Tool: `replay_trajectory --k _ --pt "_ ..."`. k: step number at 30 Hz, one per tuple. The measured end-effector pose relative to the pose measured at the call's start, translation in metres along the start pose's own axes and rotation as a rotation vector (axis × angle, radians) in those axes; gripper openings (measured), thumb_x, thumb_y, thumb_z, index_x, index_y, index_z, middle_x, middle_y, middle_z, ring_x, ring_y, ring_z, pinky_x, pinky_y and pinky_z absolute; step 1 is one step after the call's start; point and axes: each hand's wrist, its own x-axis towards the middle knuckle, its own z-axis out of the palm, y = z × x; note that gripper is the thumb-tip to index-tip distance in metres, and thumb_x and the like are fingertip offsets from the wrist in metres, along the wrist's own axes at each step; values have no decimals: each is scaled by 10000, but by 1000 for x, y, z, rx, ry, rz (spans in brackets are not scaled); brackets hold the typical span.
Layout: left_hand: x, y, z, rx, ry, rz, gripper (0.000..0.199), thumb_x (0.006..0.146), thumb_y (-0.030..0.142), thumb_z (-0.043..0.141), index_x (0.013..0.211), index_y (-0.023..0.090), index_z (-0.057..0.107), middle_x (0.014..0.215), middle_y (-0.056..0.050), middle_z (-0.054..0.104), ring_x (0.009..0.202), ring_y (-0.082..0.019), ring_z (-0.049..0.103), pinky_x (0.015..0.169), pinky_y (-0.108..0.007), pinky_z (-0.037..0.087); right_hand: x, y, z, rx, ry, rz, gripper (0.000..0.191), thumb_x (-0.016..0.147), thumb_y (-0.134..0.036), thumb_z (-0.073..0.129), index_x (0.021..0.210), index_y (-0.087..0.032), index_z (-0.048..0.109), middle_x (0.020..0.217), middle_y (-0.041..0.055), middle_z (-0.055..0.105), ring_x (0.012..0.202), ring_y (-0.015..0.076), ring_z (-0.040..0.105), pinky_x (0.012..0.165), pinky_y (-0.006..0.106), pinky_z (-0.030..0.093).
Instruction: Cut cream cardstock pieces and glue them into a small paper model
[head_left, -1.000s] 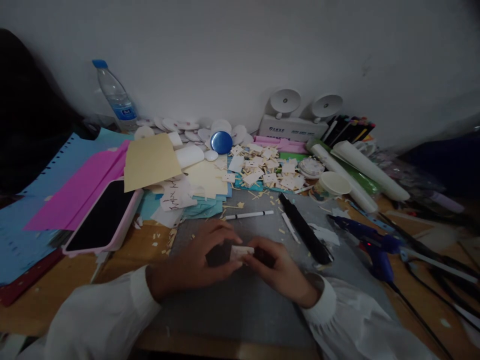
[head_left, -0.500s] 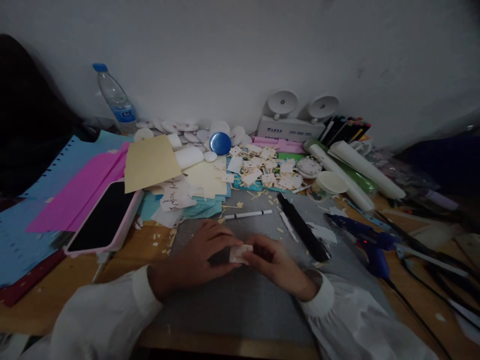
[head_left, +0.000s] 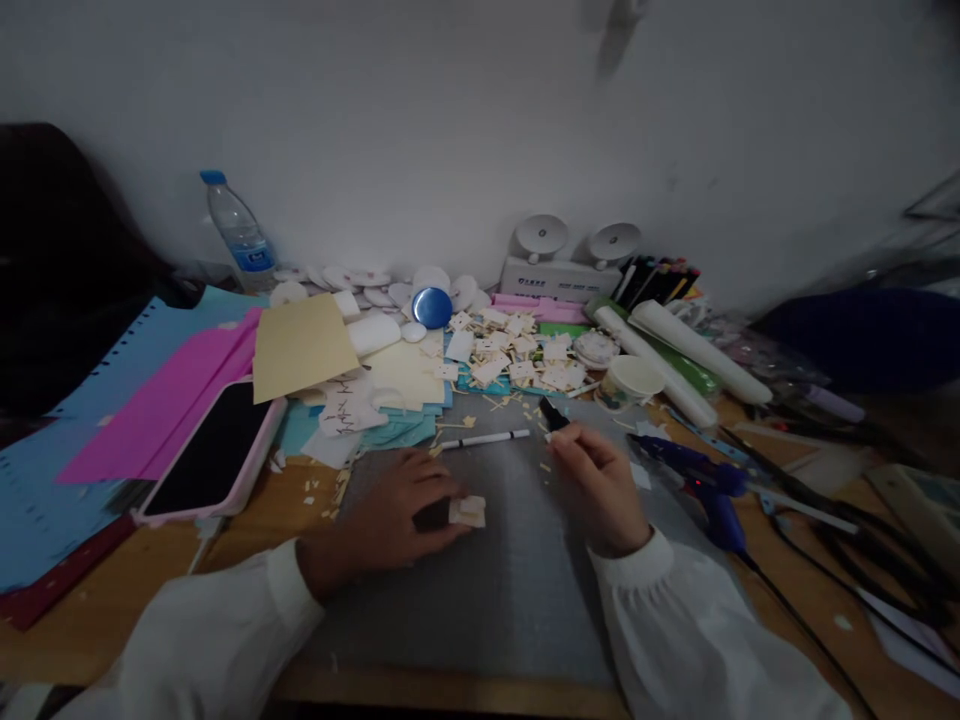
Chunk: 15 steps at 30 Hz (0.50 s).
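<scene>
My left hand (head_left: 409, 510) lies low over the grey mat (head_left: 480, 610), its thumb and fingers closed on the edge of a small white paper square (head_left: 469, 511). A cream-coloured bit lies on the square's face. To the right, my right hand (head_left: 600, 485) has its thumb and fingers pinched together. A pale tip shows at the pinch, too small to name. Right behind those fingers a black, long object (head_left: 553, 412) sticks out, mostly covered by the hand. Between the hands and the paper pile lies a white pen (head_left: 487, 438) with dark bands.
Small paper figures (head_left: 499, 350) are heaped at the back. A phone in a pink case (head_left: 206, 450) and coloured sheets (head_left: 150, 410) lie left. At right are a blue glue gun (head_left: 690, 470) with its cord, a paper cup (head_left: 632, 380) and white rolls (head_left: 660, 365). Behind stands a water bottle (head_left: 240, 235).
My right hand has let go of the small paper square and moved right and away from me to the black object. My left hand keeps the square in about the same place.
</scene>
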Motion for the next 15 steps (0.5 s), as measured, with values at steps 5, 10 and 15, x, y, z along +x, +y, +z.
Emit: replay_trajectory --k 5,10,15 --pt "4 2 1 83 -81 1 207 833 375 636 975 225 637 981 -29 634 975 -214 548 920 -387 361 7 7 -2 64 53 -35 383 800 -533 579 626 -214 458 524 -70 376 447 86 276 433 229 222" --pt "3 14 -6 162 -110 35 319 822 457 628 1026 210 630 1042 -50 626 985 -230 550 931 -400 367 4 8 3 22 54 -82 434 808 -560 556 581 -205 453 522 -63 379 469 92 307 455 231 250" --pt "-2 15 -23 269 11 2 278 890 333 547 1143 221 579 1106 -80 624 1029 -241 552 896 -386 409 -3 4 8 -51 -2 -154 458 854 -532 518 545 -195 479 513 -49 392 499 104 362 505 242 307"
